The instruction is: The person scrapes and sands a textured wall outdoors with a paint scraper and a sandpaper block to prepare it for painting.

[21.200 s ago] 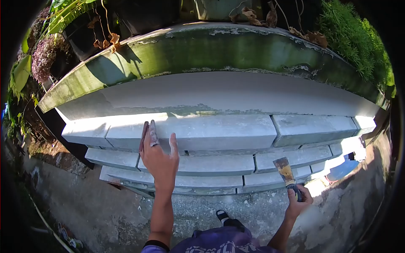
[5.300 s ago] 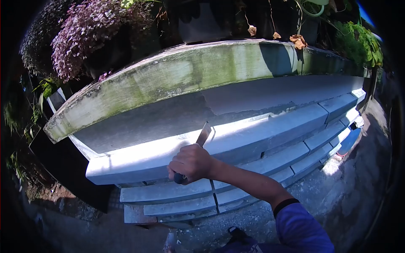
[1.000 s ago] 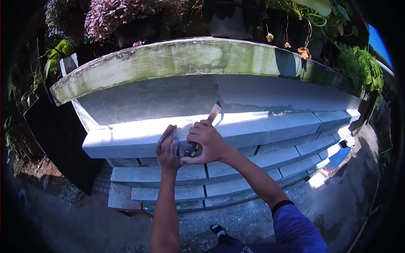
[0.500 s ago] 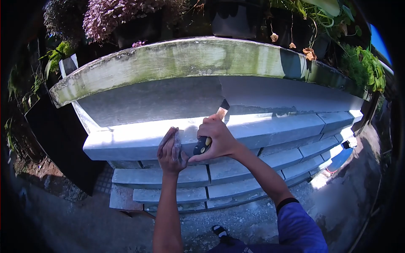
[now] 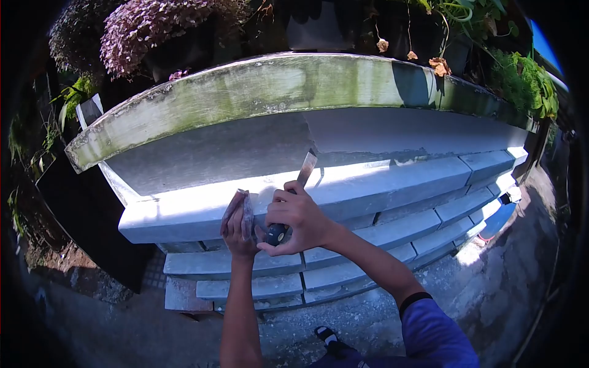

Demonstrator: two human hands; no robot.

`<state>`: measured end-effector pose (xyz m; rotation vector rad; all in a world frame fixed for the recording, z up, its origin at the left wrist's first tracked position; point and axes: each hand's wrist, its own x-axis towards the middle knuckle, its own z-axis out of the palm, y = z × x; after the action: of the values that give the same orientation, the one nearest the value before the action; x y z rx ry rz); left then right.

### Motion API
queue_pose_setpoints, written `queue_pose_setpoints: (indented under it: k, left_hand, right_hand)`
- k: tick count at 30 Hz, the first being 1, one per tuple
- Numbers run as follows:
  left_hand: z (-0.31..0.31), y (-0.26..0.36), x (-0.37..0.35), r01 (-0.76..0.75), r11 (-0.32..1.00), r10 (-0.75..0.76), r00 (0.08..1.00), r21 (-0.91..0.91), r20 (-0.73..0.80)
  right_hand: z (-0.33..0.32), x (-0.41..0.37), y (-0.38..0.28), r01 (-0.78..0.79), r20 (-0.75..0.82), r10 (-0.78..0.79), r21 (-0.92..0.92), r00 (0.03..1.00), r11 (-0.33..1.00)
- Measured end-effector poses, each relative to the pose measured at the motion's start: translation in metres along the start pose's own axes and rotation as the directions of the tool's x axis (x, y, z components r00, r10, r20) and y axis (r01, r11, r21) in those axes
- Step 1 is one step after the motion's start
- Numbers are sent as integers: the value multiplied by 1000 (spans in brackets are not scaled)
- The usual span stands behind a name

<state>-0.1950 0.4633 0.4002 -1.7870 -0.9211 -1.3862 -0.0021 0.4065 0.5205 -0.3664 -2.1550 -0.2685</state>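
Note:
My right hand point(image 5: 302, 219) is closed around a putty knife point(image 5: 306, 170) with a dark handle. The blade points up and away from me, its tip overlapping the lower part of the wall panel point(image 5: 215, 150) near the edge of a smooth, paler coated area point(image 5: 392, 132). Close by on the left, my left hand point(image 5: 238, 230) is raised with its fingers upright and together. Against those fingers is a thin, greyish, smeared piece point(image 5: 247, 216); I cannot tell what it is. The putty knife's handle end sits right beside the left hand's thumb.
A sunlit ledge point(image 5: 178, 211) runs under the panel, with stepped grey blocks point(image 5: 362, 236) below it. Above juts a mossy concrete slab point(image 5: 245, 89) carrying potted plants point(image 5: 147, 34). A dark sheet point(image 5: 86, 214) leans at left, and a blue object point(image 5: 496, 221) stands at right.
My right hand and the putty knife have come down toward me, and the blade has turned to catch more light. The view has shifted slightly; my left hand stays beside the right.

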Motion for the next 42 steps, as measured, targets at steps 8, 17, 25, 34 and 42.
queue_pose_setpoints:
  k: [8,17,25,34,42]
  left_hand:
    - [-2,3,-8,2,1000,-2,1000,7,7]
    - [-9,7,2,17,1000,-17,999,15,31]
    - [-11,9,7,40,999,-40,999,18,21]
    - [-7,10,7,50,999,-50,999,13,-20]
    - [0,6,-3,52,998,-55,997,-46,-61]
  right_hand:
    - [0,-5,12,-123,-26,122,-59,992,991]
    - [10,2,10,-91,-55,93,36,994,995]
    - [18,4,21,-78,-134,76,-10,988,997]
    - [18,11,9,-57,-116,66,75,991,996]
    - [17,13,19,-62,-156,69,48,985,997]
